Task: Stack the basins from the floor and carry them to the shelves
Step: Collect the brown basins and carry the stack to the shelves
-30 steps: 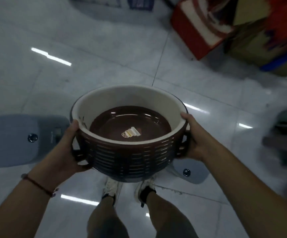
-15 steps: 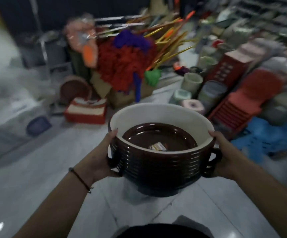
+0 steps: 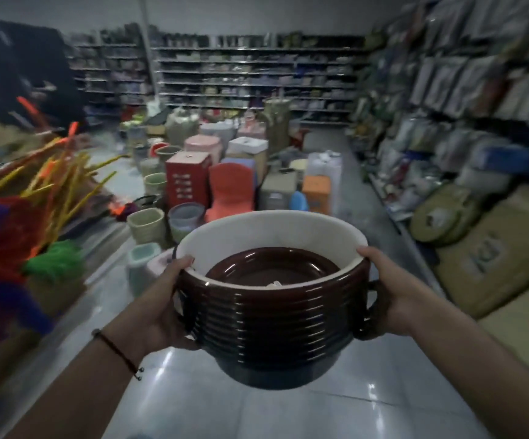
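A stack of several dark brown basins, white inside, is held up in front of me at waist height above the tiled floor. My left hand grips the stack's left handle, thumb hooked over the white rim. My right hand grips the right handle, thumb on the rim as well. A small label lies in the bottom of the top basin. Long shelves full of goods run across the far end of the aisle.
Bins, buckets, red and orange stools and boxes crowd the floor ahead on the left. Colourful mops and brooms lean at the left. Shelves with packed goods and tan bags line the right. A tiled aisle runs between them.
My view has lifted from the floor and swung right to face the aisle and far shelves. Both hands keep the same grip on the stack.
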A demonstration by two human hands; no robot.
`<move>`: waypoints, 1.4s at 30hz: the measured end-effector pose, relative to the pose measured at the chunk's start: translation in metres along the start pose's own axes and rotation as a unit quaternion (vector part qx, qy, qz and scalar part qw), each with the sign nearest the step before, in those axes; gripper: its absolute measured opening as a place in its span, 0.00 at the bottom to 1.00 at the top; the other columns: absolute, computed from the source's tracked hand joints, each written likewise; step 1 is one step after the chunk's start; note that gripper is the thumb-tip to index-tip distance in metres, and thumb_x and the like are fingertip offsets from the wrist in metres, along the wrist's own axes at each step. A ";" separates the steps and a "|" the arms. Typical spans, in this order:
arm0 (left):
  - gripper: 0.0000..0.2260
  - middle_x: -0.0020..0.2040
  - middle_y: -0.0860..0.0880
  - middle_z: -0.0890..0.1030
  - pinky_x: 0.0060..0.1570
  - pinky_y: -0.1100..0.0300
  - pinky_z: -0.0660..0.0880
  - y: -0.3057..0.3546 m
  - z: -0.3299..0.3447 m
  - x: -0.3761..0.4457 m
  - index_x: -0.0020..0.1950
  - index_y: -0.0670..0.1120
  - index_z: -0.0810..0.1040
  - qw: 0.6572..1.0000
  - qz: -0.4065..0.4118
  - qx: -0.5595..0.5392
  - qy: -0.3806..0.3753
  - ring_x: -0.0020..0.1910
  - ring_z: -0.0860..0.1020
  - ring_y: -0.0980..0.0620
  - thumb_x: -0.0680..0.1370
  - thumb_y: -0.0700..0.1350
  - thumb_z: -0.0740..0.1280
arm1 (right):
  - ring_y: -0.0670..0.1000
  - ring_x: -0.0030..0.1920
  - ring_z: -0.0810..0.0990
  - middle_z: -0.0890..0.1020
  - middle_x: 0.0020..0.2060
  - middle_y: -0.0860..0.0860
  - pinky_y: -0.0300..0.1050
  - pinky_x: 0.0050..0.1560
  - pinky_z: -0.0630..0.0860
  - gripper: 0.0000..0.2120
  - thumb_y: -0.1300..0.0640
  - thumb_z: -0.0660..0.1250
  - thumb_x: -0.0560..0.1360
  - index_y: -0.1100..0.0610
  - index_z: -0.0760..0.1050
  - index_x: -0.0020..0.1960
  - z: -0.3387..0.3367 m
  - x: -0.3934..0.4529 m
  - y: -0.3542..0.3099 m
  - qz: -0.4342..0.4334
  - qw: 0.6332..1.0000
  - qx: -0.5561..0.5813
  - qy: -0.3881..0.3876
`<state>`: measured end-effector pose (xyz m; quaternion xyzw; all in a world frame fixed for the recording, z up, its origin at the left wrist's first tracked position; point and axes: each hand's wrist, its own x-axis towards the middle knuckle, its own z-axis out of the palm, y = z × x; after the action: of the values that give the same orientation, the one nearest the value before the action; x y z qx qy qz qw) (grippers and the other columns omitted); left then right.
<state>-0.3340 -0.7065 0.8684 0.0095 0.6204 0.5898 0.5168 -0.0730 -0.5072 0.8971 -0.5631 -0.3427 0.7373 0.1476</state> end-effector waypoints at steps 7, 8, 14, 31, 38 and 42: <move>0.31 0.52 0.39 0.80 0.51 0.37 0.74 0.041 0.142 0.098 0.62 0.49 0.78 0.998 -0.026 0.041 -0.039 0.54 0.77 0.37 0.64 0.65 0.71 | 0.62 0.51 0.75 0.76 0.53 0.61 0.58 0.57 0.73 0.32 0.33 0.71 0.65 0.57 0.75 0.57 -0.086 0.047 -0.092 0.000 0.997 0.053 0.057; 0.32 0.52 0.39 0.80 0.50 0.38 0.75 0.049 0.154 0.112 0.62 0.50 0.78 0.998 -0.029 0.048 -0.042 0.54 0.77 0.37 0.63 0.66 0.71 | 0.63 0.52 0.75 0.75 0.54 0.61 0.59 0.57 0.73 0.33 0.33 0.71 0.64 0.56 0.75 0.58 -0.091 0.057 -0.104 0.002 0.997 0.055 0.060; 0.33 0.56 0.39 0.78 0.54 0.35 0.73 0.094 0.187 0.219 0.66 0.51 0.75 0.996 -0.055 0.058 -0.039 0.54 0.77 0.37 0.66 0.67 0.69 | 0.62 0.52 0.75 0.75 0.55 0.62 0.55 0.45 0.76 0.32 0.34 0.70 0.66 0.57 0.74 0.59 -0.084 0.139 -0.167 0.020 0.995 0.065 0.074; 0.36 0.59 0.37 0.81 0.55 0.32 0.73 0.266 0.368 0.481 0.65 0.50 0.77 0.962 -0.123 0.153 -0.192 0.57 0.79 0.33 0.64 0.69 0.73 | 0.66 0.58 0.73 0.73 0.60 0.64 0.64 0.59 0.71 0.40 0.33 0.70 0.64 0.59 0.68 0.64 -0.108 0.339 -0.352 0.037 0.968 0.187 0.164; 0.26 0.51 0.43 0.81 0.50 0.37 0.75 0.298 0.518 0.560 0.58 0.49 0.77 0.958 -0.095 0.200 -0.183 0.54 0.78 0.35 0.70 0.67 0.67 | 0.67 0.59 0.72 0.73 0.60 0.64 0.64 0.55 0.72 0.40 0.33 0.70 0.64 0.57 0.69 0.66 -0.196 0.436 -0.448 0.029 0.964 0.210 0.158; 0.28 0.58 0.38 0.78 0.48 0.37 0.76 0.319 0.595 0.608 0.62 0.52 0.74 0.966 -0.085 0.184 -0.161 0.56 0.77 0.33 0.68 0.68 0.68 | 0.65 0.56 0.73 0.75 0.57 0.62 0.63 0.59 0.71 0.38 0.33 0.70 0.65 0.57 0.70 0.65 -0.234 0.488 -0.528 0.023 0.968 0.199 0.152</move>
<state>-0.4195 0.1982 0.8592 0.1464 0.6252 0.4101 0.6477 -0.1007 0.2481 0.8657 -0.6356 -0.1492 0.6998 0.2899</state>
